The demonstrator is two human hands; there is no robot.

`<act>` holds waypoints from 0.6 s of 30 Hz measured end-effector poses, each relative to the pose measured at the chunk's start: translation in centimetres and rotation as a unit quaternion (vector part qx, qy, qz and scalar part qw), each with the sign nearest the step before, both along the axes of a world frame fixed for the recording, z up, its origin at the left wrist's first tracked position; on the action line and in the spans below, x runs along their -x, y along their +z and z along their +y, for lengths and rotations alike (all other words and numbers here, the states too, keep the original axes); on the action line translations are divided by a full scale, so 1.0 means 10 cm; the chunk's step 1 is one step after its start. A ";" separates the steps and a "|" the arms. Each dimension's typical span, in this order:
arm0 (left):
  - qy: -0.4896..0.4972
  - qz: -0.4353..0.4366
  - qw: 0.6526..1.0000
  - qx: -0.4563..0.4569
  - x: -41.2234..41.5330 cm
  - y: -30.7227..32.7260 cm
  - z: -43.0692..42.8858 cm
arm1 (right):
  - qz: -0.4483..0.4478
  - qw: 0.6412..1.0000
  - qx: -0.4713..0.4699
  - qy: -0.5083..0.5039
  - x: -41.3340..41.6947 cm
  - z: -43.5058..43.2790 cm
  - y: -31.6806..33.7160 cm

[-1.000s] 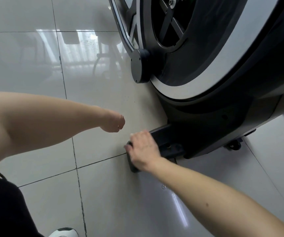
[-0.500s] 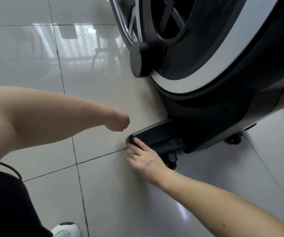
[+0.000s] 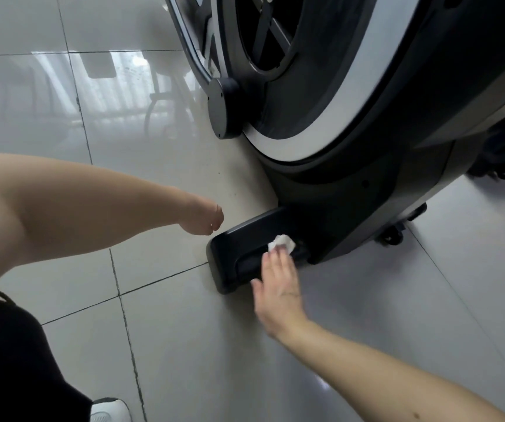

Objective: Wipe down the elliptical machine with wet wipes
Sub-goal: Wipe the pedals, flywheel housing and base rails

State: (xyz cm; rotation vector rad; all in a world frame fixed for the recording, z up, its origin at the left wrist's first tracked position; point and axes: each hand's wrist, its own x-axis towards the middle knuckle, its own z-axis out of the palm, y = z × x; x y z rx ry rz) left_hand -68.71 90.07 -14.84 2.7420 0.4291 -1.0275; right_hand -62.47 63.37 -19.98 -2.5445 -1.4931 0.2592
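The elliptical machine (image 3: 367, 117) fills the upper right, a black and silver flywheel housing. Its black base foot (image 3: 239, 236) sticks out onto the floor at lower centre. My right hand (image 3: 278, 284) lies flat on the foot with straight fingers, pressing a crumpled white wet wipe (image 3: 281, 243) against it under the fingertips. My left hand (image 3: 205, 217) hangs just left of the foot, bent down at the wrist; its fingers are hidden, and it touches nothing I can see.
Glossy pale floor tiles (image 3: 154, 330) with dark grout lines surround the machine. A round black crank cap (image 3: 222, 108) juts out at the flywheel's left. Small castors (image 3: 392, 237) sit under the base at right. My white shoe (image 3: 108, 412) shows at the bottom left.
My right hand slid from the foot's outer end inward along it, toward the housing, and its fingers straightened; the wipe now shows beyond the fingertips. The left hand barely moved.
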 end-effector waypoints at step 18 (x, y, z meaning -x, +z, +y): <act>-0.022 -0.003 1.000 -0.009 -0.11 0.04 -0.08 | -0.034 0.998 0.051 0.001 -0.29 -0.10 0.17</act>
